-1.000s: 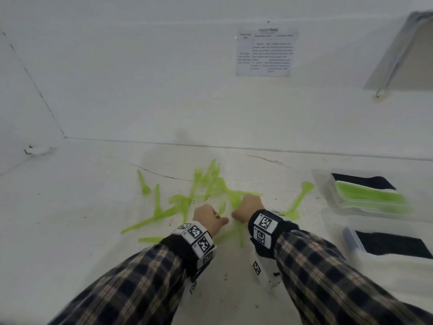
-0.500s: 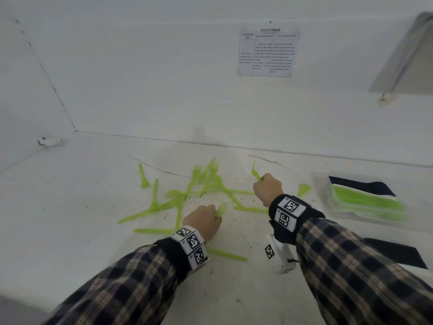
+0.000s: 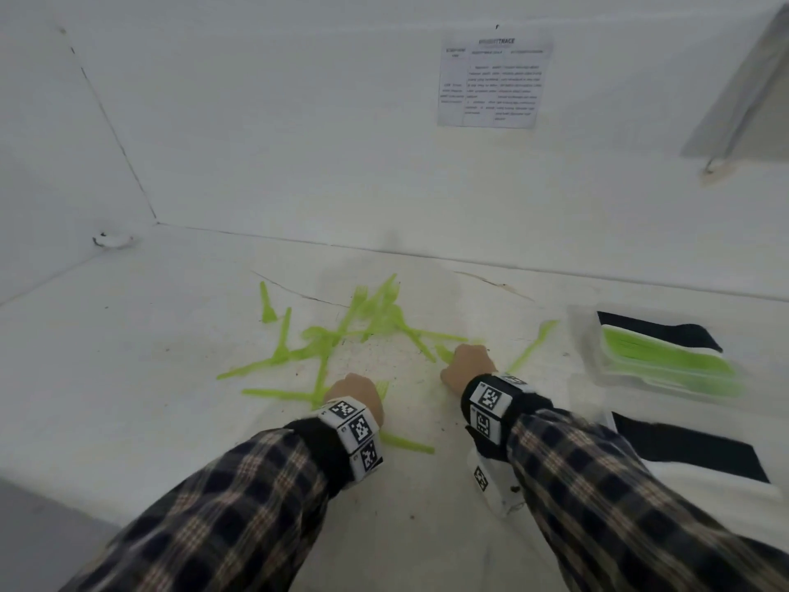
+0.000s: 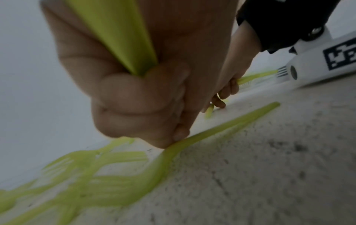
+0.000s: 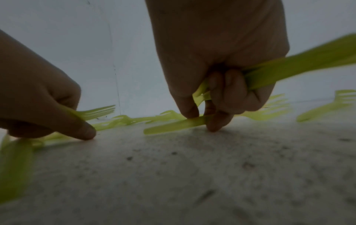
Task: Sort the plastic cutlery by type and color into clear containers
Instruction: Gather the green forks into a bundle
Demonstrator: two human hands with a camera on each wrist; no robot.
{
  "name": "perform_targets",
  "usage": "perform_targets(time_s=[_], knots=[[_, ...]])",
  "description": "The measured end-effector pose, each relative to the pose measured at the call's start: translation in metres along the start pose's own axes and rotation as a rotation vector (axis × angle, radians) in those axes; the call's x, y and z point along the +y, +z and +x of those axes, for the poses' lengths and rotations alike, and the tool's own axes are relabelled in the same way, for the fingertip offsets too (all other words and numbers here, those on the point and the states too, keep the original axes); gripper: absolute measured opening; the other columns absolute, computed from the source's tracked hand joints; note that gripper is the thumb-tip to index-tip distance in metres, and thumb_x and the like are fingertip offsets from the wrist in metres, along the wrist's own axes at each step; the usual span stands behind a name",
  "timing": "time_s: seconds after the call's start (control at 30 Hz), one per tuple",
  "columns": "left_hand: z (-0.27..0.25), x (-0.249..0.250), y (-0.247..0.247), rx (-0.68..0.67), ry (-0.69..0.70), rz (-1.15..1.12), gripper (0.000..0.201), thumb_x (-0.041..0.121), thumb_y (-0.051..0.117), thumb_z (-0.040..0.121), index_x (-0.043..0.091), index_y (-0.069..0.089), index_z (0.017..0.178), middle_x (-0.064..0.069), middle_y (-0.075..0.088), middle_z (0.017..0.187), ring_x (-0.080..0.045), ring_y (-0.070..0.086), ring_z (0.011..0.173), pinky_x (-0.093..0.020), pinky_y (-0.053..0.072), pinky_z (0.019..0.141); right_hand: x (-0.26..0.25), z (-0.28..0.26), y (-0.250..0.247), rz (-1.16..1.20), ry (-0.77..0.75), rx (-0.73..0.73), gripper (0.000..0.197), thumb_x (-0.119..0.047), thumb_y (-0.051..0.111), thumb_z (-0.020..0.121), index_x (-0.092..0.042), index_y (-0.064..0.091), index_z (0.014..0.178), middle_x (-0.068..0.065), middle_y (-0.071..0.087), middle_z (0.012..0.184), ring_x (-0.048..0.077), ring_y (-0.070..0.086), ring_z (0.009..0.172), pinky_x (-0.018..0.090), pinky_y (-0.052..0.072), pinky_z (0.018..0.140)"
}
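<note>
My left hand (image 3: 356,393) is curled around a green fork (image 4: 123,35), its prongs poking out past my knuckles, while my fingertips (image 4: 179,134) press on the handle of another fork (image 4: 221,129) lying flat on the tabletop (image 3: 128,378). My right hand (image 3: 467,365) holds a bundle of green handles (image 5: 300,67) in its curled fingers, and my thumb and forefinger pinch the end of a green piece (image 5: 175,125) resting on the tabletop; I cannot tell its type. The scattered pile of green forks (image 3: 341,335) lies at 12 o'clock from my left hand, with one stray fork (image 3: 531,346) at 2 o'clock from my right. A clear container (image 3: 589,335) with green cutlery inside sits at 3 o'clock from my right hand, and a second container (image 3: 597,403) is nearer to me.
</note>
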State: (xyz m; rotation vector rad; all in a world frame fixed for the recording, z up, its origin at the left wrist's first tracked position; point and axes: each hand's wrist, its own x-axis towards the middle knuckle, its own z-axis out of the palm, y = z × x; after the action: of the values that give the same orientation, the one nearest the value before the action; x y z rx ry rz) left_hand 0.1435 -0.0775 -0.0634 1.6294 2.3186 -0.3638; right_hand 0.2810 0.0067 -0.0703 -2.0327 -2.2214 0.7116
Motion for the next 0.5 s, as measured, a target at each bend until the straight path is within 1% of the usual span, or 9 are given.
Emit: perform_targets(time_s=[0.07,0.13,0.17,0.2,0.23,0.3,0.37,0.43,0.5], knots=[[-0.002,0.002,-0.003,0.002,0.001,0.0,0.03,0.011,0.039,0.097,0.002,0.056,0.119,-0.01,0.057,0.124,-0.024,0.057,0.113,-0.026,0.047,0.087,0.0,-0.002,0.0,0.065,0.013,0.039,0.034,-0.01,0.048,0.093,0.004,0.047,0.124,0.02,0.05,0.129,0.032,0.055,0.115,0.031,0.047,0.089],[-0.004,0.006,-0.006,0.016,0.007,0.001,0.028,0.01,0.04,0.096,0.001,0.058,0.117,-0.01,0.059,0.122,-0.024,0.059,0.111,-0.026,0.047,0.085,0.001,-0.003,0.001,0.188,0.04,0.053,0.047,-0.009,0.047,0.092,0.002,0.031,0.136,0.021,0.042,0.135,0.034,0.049,0.12,0.036,0.045,0.094],[-0.005,0.009,-0.006,0.027,0.015,0.002,0.028,0.01,0.042,0.095,0.001,0.058,0.116,-0.011,0.059,0.121,-0.024,0.059,0.11,-0.026,0.047,0.083,0.002,-0.004,0.0,0.262,0.056,0.06,0.053,-0.009,0.047,0.092,0.001,0.024,0.138,0.02,0.04,0.136,0.034,0.047,0.122,0.038,0.044,0.095],[-0.006,0.011,-0.006,0.038,0.018,0.004,0.028,0.009,0.042,0.094,0.001,0.058,0.116,-0.011,0.059,0.121,-0.025,0.059,0.11,-0.026,0.047,0.082,0.002,-0.005,-0.001,0.336,0.086,0.072,0.054,-0.009,0.047,0.092,0.001,0.022,0.139,0.02,0.04,0.136,0.034,0.047,0.121,0.038,0.044,0.094],[-0.007,0.013,-0.006,0.049,0.017,0.004,0.029,0.009,0.043,0.094,0.0,0.058,0.117,-0.012,0.058,0.122,-0.026,0.059,0.111,-0.026,0.046,0.08,0.003,-0.006,-0.003,0.407,0.126,0.084,0.054,-0.009,0.046,0.091,0.001,0.023,0.139,0.019,0.041,0.136,0.034,0.047,0.121,0.038,0.044,0.093],[-0.007,0.017,-0.006,0.072,0.013,-0.017,0.029,0.008,0.043,0.093,0.0,0.056,0.118,-0.013,0.057,0.123,-0.027,0.058,0.111,-0.027,0.045,0.081,0.006,-0.003,-0.008,0.501,0.188,0.099,0.053,-0.01,0.043,0.092,0.002,0.023,0.14,0.018,0.042,0.138,0.034,0.046,0.123,0.037,0.043,0.095],[-0.006,0.019,-0.006,0.09,0.022,-0.07,0.027,0.006,0.043,0.093,0.001,0.054,0.117,-0.013,0.056,0.122,-0.028,0.057,0.11,-0.028,0.045,0.08,0.01,0.002,-0.013,0.504,0.222,0.113,0.047,-0.01,0.042,0.093,0.004,0.032,0.137,0.019,0.044,0.138,0.034,0.046,0.124,0.036,0.041,0.097],[-0.005,0.019,-0.005,0.106,0.03,-0.128,0.025,0.004,0.042,0.093,0.001,0.047,0.117,-0.013,0.055,0.118,-0.029,0.057,0.107,-0.029,0.042,0.075,0.015,0.007,-0.018,0.48,0.235,0.132,0.039,-0.008,0.042,0.093,0.005,0.04,0.13,0.021,0.047,0.134,0.035,0.05,0.121,0.037,0.043,0.095],[-0.002,0.019,-0.005,0.111,0.046,-0.164,0.025,0.004,0.042,0.092,0.002,0.044,0.117,-0.013,0.054,0.117,-0.029,0.057,0.106,-0.029,0.041,0.074,0.02,0.011,-0.023,0.506,0.265,0.165,0.039,-0.006,0.041,0.093,0.004,0.037,0.131,0.021,0.045,0.135,0.036,0.049,0.121,0.037,0.043,0.094]])
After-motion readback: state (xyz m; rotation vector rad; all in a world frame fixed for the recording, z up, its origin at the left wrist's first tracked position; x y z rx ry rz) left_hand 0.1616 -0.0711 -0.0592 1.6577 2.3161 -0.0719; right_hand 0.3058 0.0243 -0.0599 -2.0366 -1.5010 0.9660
